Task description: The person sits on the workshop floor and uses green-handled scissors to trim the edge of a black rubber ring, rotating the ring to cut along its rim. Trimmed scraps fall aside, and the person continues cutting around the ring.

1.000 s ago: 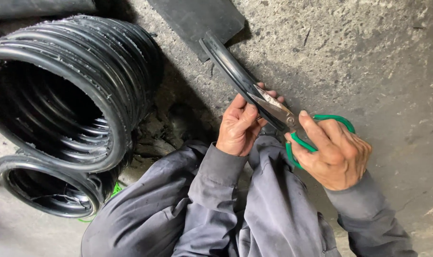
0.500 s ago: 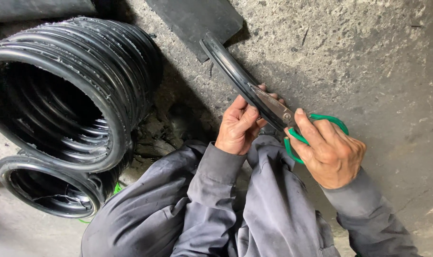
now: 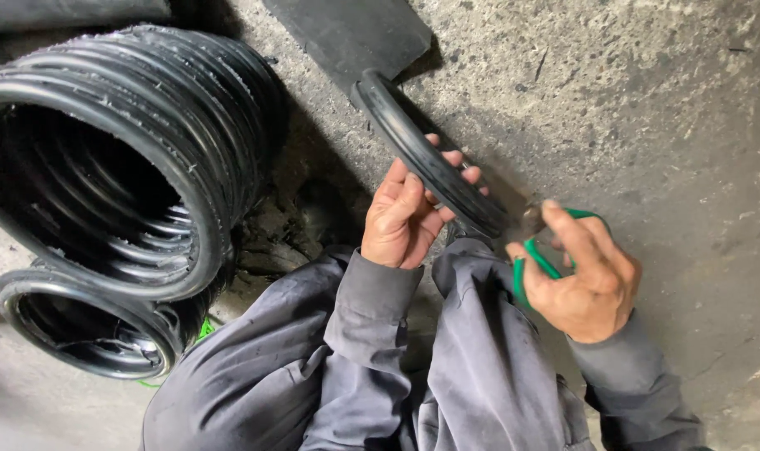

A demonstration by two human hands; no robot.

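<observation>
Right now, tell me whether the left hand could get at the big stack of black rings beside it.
Probably yes, but not freely: the left hand is gripping the black rubber strip. The stack of black rings lies to its left with only bare concrete floor between them.

Looks like a rough little workshop or yard where rubber gets cut up, not a home. The floor [image 3: 630, 100] is bare, pitted concrete, stained and gritty, with dirt and scraps packed into the corner. Big stacks of black rubber rings [image 3: 121, 167] sit piled on the left, a smaller stack [image 3: 79, 334] below them, and a flat black rubber sheet [image 3: 347, 33] lies on the ground. The person works low on the floor in grey work overalls [image 3: 330, 376], so it's manual trade work.
</observation>
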